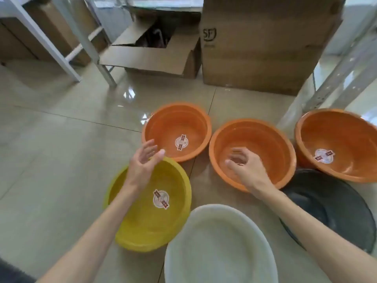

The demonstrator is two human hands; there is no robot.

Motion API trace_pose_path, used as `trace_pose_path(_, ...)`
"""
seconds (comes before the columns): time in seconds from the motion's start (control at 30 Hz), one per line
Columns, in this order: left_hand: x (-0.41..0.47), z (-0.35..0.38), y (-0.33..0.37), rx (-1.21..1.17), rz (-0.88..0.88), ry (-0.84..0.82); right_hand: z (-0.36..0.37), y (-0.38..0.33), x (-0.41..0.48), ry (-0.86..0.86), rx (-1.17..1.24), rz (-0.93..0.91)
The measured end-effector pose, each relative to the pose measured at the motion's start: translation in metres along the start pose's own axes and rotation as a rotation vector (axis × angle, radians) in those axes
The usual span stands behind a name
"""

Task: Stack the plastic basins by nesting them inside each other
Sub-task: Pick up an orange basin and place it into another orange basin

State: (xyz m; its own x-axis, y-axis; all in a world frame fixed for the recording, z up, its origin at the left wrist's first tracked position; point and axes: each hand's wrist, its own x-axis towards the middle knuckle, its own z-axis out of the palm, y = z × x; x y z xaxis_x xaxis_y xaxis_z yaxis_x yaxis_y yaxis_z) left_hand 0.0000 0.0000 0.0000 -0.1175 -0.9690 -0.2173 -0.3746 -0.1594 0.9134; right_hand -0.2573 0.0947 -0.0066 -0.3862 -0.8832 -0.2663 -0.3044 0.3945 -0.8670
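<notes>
While your left hand hangs open and empty, fingers spread, over the far rim of the yellow basin, your right hand reaches into the middle orange basin with fingers curled loosely; motion blur hides whether they touch its floor or grip anything. Six basins sit separately on the tiled floor, none nested. The left orange basin lies just beyond the yellow one, their rims nearly touching. A third orange basin stands at the right edge, beside a metal shelf post. Nearest you are the white basin and, to its right, the dark grey basin, partly under your right forearm. Round labels mark the floors of three basins. Cardboard boxes stand behind.
</notes>
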Motion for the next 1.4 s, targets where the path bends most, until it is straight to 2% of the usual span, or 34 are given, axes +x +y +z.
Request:
trace_pose_path(0.1, 0.054, 0.005, -0.016, 0.09, 0.004, 0.17, 0.034, -0.001, 0.049, 0.039, -0.08, -0.123)
trace_pose_path(0.2, 0.1, 0.008, -0.029, 0.22, -0.075, 0.257, 0.073, -0.008, 0.102, 0.039, -0.188, -0.154)
trace_pose_path(0.3, 0.14, 0.007, -0.053, 0.366, -0.192, 0.21, 0.105, -0.005, 0.15, 0.023, -0.371, -0.194)
trace_pose_path(0.4, 0.17, 0.004, -0.079, 0.367, -0.329, 0.121, 0.128, 0.005, 0.184, 0.036, -0.51, -0.164)
trace_pose_path(0.53, 0.191, 0.009, -0.105, 0.385, -0.269, 0.217, 0.143, 0.031, 0.191, 0.111, -0.697, -0.222)
trace_pose_path(0.63, 0.195, 0.014, -0.108, 0.408, -0.218, 0.249, 0.141, 0.035, 0.19, 0.236, -0.662, -0.17)
trace_pose_path(0.83, 0.188, 0.012, -0.106, 0.353, -0.245, 0.25, 0.133, 0.027, 0.183, 0.125, -0.648, -0.112)
trace_pose_path(0.93, 0.181, 0.005, -0.099, 0.266, -0.228, 0.309, 0.128, 0.017, 0.184, 0.117, -0.494, -0.085)
trace_pose_path(1.03, 0.189, -0.013, -0.076, 0.228, -0.174, 0.335, 0.12, -0.008, 0.184, 0.217, -0.308, -0.148)
trace_pose_path(1.13, 0.189, -0.026, -0.029, 0.238, -0.126, 0.292, 0.099, -0.041, 0.18, 0.289, -0.163, -0.225)
trace_pose_path(1.23, 0.174, -0.02, 0.024, 0.303, -0.053, 0.236, 0.055, -0.059, 0.161, 0.317, -0.168, -0.259)
trace_pose_path(1.4, 0.125, 0.055, 0.072, 0.327, 0.084, 0.033, -0.049, -0.02, 0.098, 0.462, -0.254, -0.165)
